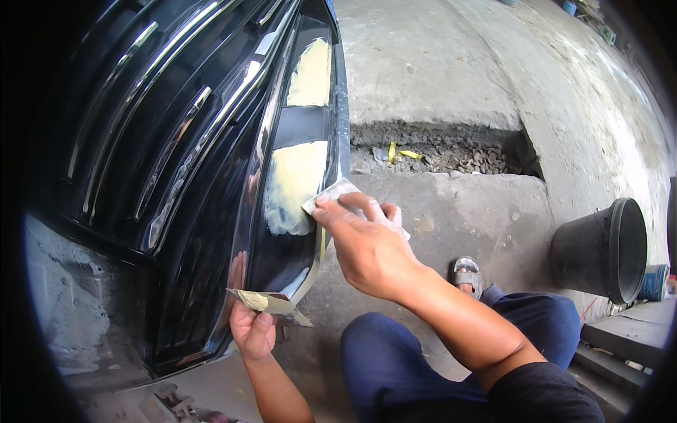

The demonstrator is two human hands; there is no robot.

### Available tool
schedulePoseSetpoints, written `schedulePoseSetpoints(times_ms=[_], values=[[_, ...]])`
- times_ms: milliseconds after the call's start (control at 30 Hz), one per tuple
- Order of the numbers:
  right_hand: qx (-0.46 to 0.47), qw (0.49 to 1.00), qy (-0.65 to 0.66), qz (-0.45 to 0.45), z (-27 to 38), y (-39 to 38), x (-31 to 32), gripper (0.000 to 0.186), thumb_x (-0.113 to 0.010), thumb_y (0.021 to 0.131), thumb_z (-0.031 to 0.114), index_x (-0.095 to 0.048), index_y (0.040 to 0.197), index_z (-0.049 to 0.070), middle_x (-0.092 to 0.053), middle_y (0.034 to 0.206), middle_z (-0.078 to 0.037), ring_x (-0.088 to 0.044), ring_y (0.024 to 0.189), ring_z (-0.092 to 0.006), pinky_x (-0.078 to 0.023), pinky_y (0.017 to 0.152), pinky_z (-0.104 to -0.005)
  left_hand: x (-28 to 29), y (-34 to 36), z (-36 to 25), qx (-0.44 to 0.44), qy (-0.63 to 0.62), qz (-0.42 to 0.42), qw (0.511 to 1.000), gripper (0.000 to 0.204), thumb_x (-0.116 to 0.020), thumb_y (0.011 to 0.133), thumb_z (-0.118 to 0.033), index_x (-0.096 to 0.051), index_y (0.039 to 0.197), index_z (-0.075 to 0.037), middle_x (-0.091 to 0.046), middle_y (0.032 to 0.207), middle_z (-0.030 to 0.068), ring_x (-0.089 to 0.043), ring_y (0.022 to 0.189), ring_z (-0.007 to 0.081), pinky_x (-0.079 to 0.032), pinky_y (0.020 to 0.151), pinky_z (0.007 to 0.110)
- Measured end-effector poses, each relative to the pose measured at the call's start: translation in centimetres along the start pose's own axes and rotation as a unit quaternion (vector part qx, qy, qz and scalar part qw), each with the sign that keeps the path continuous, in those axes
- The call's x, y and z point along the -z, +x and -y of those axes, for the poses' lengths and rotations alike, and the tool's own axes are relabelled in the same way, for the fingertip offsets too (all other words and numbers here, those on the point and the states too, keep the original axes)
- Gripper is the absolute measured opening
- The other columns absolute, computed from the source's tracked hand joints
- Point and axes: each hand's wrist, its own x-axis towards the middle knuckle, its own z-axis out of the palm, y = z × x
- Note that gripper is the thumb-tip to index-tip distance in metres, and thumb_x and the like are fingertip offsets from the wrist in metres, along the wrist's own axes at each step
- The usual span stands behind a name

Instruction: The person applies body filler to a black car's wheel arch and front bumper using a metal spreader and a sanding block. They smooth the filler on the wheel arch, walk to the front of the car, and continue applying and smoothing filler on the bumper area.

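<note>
**Sanding a filled patch on a black car grille**

Pressing a folded piece of sandpaper [330, 195] flat under the fingers of the right hand [367, 247], against the lower pale filler patch [296, 185] on the grille [176, 162]. Fingers stretched out and close together over the paper, thumb tucked beneath, not curled into a fist. Gripping the bottom edge of the grille with the left hand [252, 328], fingers wrapped behind the rim, thumb in front, pinching a loose strip of masking tape [271, 304] against it. Standing upright on the concrete, black and glossy with chrome bars, filling the left of the view. Showing a second pale patch [310, 72] higher on the same grille edge. Lying right of the grille, a gravel-filled gap in the concrete floor [451, 156]. Sitting further right of the grille, a black bucket [603, 250] tipped on its side. Crouching below the grille's right edge, blue-trousered knees [395, 359] and a sandalled foot [465, 273].
</note>
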Motion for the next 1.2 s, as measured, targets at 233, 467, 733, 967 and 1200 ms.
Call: schedulePoseSetpoints(times_ms=[233,467,733,967,1200], values=[[-0.049,0.993,0.07,-0.076,0.1,4.0,0.9,0.053,-0.054,0.085,-0.001,-0.053,0.137,0.008,-0.058,0.142,-0.011,-0.05,0.126,-0.0364,-0.039,0.094,-0.0579,0.2,-0.1,-0.1,0.002,0.006,-0.004,1.0,0.089,-0.067,0.085,-0.017,-0.021,0.156,0.01,-0.018,0.168,0.0172,-0.069,0.095,0.0167,-0.055,0.087,0.029],[-0.009,0.999,0.022,-0.034,1.6,1.7,-0.5,0.052,-0.06,0.079,0.003,-0.057,0.131,0.007,-0.056,0.143,-0.009,-0.05,0.124,-0.0338,-0.041,0.085,-0.0608,-0.3,0.2,-0.2,-0.004,0.009,-0.003,1.0,0.089,-0.067,0.085,-0.017,-0.02,0.156,0.01,-0.019,0.168,0.0164,-0.069,0.095,0.0162,-0.055,0.086,0.028],[-0.06,0.993,0.074,-0.066,-0.1,2.8,1.2,0.052,-0.056,0.082,-0.002,-0.056,0.134,0.008,-0.056,0.144,-0.01,-0.051,0.125,-0.0362,-0.041,0.089,-0.0562,-0.5,0.1,-0.5,0.008,0.007,-0.021,1.0,0.091,-0.066,0.083,-0.016,-0.019,0.156,0.01,-0.02,0.167,0.0172,-0.069,0.094,0.0167,-0.055,0.086,0.029],[-0.03,0.995,0.046,-0.082,1.4,3.3,-0.8,0.049,-0.06,0.08,0.003,-0.058,0.128,0.007,-0.057,0.142,-0.01,-0.051,0.123,-0.0355,-0.041,0.083,-0.0581,-0.8,0.2,-0.5,0.012,0.008,-0.019,1.0,0.091,-0.065,0.082,-0.015,-0.019,0.156,0.01,-0.019,0.167,0.0181,-0.069,0.094,0.0174,-0.055,0.088,0.03],[-0.058,0.992,0.075,-0.078,-0.6,2.4,1.0,0.05,-0.056,0.083,0.002,-0.055,0.133,0.006,-0.058,0.14,-0.011,-0.053,0.12,-0.0376,-0.041,0.082,-0.0573,-0.5,0.1,-0.4,0.014,0.006,-0.018,1.0,0.09,-0.066,0.083,-0.015,-0.019,0.156,0.01,-0.018,0.168,0.0169,-0.069,0.095,0.0177,-0.055,0.088,0.03]])
